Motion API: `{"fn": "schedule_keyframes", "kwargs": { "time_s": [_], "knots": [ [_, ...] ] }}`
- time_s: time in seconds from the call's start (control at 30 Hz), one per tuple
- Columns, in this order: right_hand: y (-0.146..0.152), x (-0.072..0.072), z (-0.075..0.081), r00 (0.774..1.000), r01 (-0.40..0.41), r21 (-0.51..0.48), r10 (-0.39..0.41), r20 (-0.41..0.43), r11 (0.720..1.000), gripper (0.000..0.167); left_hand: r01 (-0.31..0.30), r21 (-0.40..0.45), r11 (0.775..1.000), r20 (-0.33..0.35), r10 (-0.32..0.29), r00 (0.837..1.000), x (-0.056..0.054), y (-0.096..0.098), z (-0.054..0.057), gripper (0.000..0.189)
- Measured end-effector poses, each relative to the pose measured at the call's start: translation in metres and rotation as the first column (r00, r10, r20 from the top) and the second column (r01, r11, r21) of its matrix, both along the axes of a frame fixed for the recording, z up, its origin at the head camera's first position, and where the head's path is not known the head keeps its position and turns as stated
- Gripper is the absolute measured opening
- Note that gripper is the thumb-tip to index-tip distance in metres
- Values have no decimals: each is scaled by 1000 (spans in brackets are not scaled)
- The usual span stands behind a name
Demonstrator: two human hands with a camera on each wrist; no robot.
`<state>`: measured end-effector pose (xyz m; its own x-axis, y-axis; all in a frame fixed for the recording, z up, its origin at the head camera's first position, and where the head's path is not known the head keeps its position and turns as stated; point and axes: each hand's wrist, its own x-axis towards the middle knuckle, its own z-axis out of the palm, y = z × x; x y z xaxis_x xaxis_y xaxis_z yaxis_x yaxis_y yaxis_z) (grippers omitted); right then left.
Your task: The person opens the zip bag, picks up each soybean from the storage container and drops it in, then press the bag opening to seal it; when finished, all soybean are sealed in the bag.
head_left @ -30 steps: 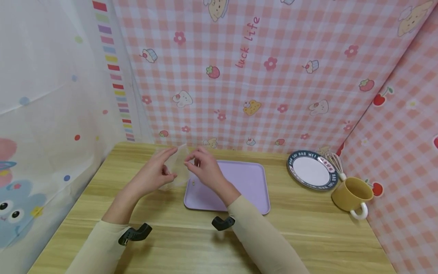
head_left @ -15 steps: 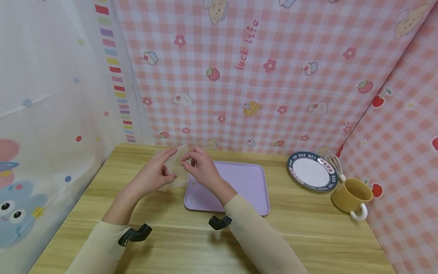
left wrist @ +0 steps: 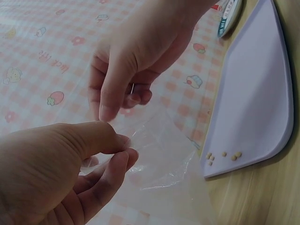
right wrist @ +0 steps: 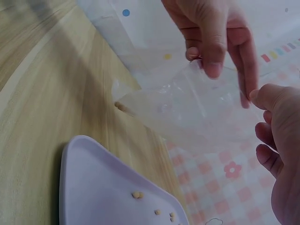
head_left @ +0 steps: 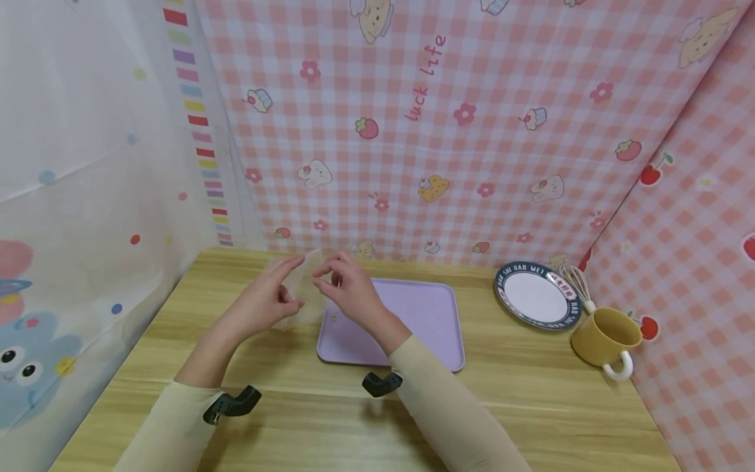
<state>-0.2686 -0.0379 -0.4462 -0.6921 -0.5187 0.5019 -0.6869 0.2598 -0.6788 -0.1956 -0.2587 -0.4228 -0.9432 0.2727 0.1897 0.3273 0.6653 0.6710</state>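
Observation:
A clear plastic bag (right wrist: 187, 108) hangs between my hands, above the table by the left end of a lilac tray (head_left: 413, 321). My left hand (head_left: 259, 295) pinches the bag between thumb and fingers. At the bag's upper edge, the thumb and index finger of my right hand (head_left: 354, 288) come together in a pinch, close to the left fingertips. Small tan pellets (right wrist: 120, 107) have gathered in a lower corner of the bag. Several similar loose pellets (left wrist: 224, 153) lie on the tray near one end. In the head view, the bag is faint and partly covered by the hands.
To the right of the tray lies a dark-rimmed white plate (head_left: 538, 295). Beside it stands a yellow mug (head_left: 604, 334) with a white handle, and a whisk (head_left: 578, 282) lies behind the mug. A pink checked cloth (head_left: 413, 131) hangs along the table's back edge.
My right hand has shifted slightly left, towards the left hand, since the first frame, then barely moved. The left hand stays in place with its hold on the bag.

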Motion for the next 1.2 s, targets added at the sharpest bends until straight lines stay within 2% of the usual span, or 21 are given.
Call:
{"fn": "schedule_keyframes", "kwargs": {
  "time_s": [0.27, 0.43, 0.6, 0.67, 0.83, 0.93, 1.2],
  "knots": [
    [14, -7, -5, 997, 37, -77, -31, 75, 996, 11, -18, -7, 1000, -4, 18, 1000, -1, -4, -2, 87],
    [23, -16, -16, 993, 54, -56, -48, 110, 997, 8, -26, -11, 1000, -6, 26, 1000, -2, -5, -2, 87],
    [27, -27, -33, 992, 32, -3, -31, 124, 999, 7, -26, -5, 1000, -3, 26, 1000, -2, -5, -3, 87],
    [28, -32, -42, 993, 17, 56, -24, 119, 998, 7, -29, -8, 1000, 0, 29, 1000, -2, -5, -3, 87],
    [33, -42, -65, 991, -8, 204, -19, 134, 979, 8, -29, -17, 999, -6, 29, 1000, -2, -6, -4, 88],
    [35, -46, -76, 986, -22, 242, -19, 167, 970, 13, -26, -16, 1000, -7, 26, 1000, -2, -6, -4, 88],
    [31, -49, -88, 978, -30, 290, -32, 208, 956, 18, -27, -16, 1000, -8, 27, 1000, -4, -7, -6, 88]
  ]
}}
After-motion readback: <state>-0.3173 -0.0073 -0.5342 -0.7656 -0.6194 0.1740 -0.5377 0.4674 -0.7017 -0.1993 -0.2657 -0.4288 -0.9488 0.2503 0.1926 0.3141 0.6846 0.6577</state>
